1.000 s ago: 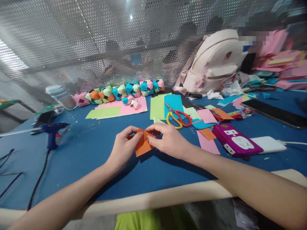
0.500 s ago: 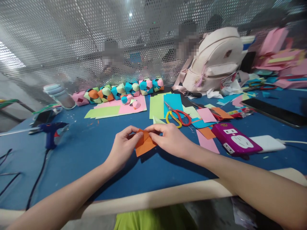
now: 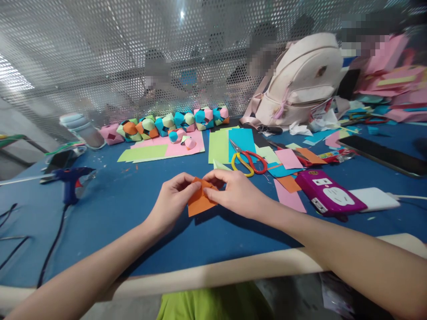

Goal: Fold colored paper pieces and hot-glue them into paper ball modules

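A small orange sheet of paper (image 3: 201,205) is pinched between both hands just above the blue table, its upper edge partly covered by fingers. My left hand (image 3: 175,198) grips its upper left part, thumb on the near face. On the upper right part, my right hand (image 3: 235,194) has its thumb pressed on the paper, close to the left thumb. Beyond the right hand lies a pale green paper piece (image 3: 220,165), and scissors (image 3: 245,160) with yellow and red handles rest beside it.
A blue glue gun (image 3: 70,182) stands at left with its cord. Folded paper balls (image 3: 165,124) line the back, near a bottle (image 3: 82,130). To the right are a purple power socket (image 3: 328,194), a phone (image 3: 383,155), coloured paper scraps and a backpack (image 3: 303,84).
My right thumb has shifted slightly left and down on the orange paper, nearer the left thumb. Both hands keep hold of the sheet, and the view has moved a little.
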### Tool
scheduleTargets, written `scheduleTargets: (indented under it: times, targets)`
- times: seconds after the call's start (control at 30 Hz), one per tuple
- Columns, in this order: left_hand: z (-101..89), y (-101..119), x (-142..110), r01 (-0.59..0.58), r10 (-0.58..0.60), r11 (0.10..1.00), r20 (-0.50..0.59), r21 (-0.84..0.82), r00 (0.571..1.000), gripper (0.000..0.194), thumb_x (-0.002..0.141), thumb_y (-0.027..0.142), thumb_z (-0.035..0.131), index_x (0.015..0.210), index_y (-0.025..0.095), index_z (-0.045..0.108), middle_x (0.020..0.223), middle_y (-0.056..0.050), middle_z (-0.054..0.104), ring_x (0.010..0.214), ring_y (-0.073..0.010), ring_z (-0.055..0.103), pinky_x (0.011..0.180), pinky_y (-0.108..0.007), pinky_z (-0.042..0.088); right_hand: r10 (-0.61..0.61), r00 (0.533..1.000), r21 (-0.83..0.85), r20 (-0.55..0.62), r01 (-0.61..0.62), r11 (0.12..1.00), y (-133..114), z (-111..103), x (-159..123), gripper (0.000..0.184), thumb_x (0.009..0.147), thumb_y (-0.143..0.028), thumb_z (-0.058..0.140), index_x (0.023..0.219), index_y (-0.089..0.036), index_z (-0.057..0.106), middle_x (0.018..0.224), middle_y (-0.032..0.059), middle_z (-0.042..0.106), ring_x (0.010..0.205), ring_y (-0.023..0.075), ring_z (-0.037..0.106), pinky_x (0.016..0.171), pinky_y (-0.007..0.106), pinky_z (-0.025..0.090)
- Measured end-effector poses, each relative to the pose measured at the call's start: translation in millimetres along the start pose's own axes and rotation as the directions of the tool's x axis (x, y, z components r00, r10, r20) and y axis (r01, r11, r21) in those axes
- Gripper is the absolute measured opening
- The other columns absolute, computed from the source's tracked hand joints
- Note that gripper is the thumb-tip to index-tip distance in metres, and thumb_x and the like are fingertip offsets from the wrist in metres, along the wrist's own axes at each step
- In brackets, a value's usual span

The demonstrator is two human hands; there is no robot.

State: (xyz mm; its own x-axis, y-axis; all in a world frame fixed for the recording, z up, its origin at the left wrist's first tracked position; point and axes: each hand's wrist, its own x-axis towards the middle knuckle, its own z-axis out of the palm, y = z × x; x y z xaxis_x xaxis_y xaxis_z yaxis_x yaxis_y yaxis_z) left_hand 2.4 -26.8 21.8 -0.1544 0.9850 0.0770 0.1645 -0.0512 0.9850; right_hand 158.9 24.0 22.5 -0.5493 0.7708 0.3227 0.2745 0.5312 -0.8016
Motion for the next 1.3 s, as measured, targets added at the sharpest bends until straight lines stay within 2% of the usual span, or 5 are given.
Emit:
scheduleTargets:
  times: [0.23,0.57,0.8,1.07,1.3]
  targets:
    - [1.7,4.6,-2.5,-0.051,0.050,0.988,0.008,0.143,0.999,0.018,0.073,0.032,0.064,0.069,0.015,0.062,0.066,0.001,0.059,0.062,-0.0106,0.049,0.058,-0.023,0.039,0.040,0.999,0.045,0.015,-0.040,0.998,-1.0,-0.8,0.9,0.009,0.075,-0.012,0.057,0.068,-0.017,0.055,0.060,-0.0044,0.053,0.055,0.0086,0.049,0.053,0.022,0.037]
    - [-1.1,1.5,2.5,0.112,-0.115,0.992,0.059,0.051,0.992,0.015,0.069,0.027,0.065,0.074,0.014,0.061,0.067,0.002,0.058,0.062,-0.0096,0.049,0.058,-0.022,0.035,0.019,1.000,0.098,0.017,-0.021,0.995,8.4,-0.8,4.4,0.002,0.075,-0.015,0.057,0.074,-0.016,0.059,0.063,-0.0039,0.054,0.058,0.0088,0.048,0.054,0.021,0.038]
    - [-6.1,2.6,6.7,0.189,-0.182,0.979,0.092,-0.081,0.979,0.013,0.064,0.023,0.069,0.070,0.014,0.061,0.067,0.002,0.060,0.065,-0.0102,0.052,0.064,-0.023,0.038,-0.089,0.995,0.170,0.049,0.080,0.982,12.7,0.1,4.6,0.018,0.076,-0.009,0.052,0.086,-0.017,0.065,0.077,-0.0007,0.065,0.069,0.0103,0.058,0.062,0.021,0.045]
    - [-7.8,3.4,4.2,0.142,-0.138,0.990,0.121,-0.019,0.983,0.014,0.066,0.025,0.069,0.072,0.014,0.061,0.069,0.002,0.059,0.065,-0.0093,0.050,0.063,-0.023,0.036,-0.254,0.967,0.040,-0.005,0.254,0.966,13.4,1.1,0.9,0.016,0.077,-0.007,0.052,0.084,-0.017,0.063,0.077,-0.0005,0.064,0.068,0.0096,0.055,0.063,0.021,0.043]
    - [-6.1,3.0,2.4,0.140,-0.142,0.990,0.101,0.028,0.985,0.016,0.069,0.028,0.066,0.072,0.015,0.059,0.068,0.002,0.057,0.064,-0.0096,0.049,0.060,-0.022,0.035,-0.188,0.982,-0.011,-0.020,0.187,0.982,8.9,1.2,-0.5,0.010,0.075,-0.008,0.053,0.073,-0.017,0.056,0.066,-0.0027,0.056,0.060,0.0087,0.050,0.055,0.021,0.039]
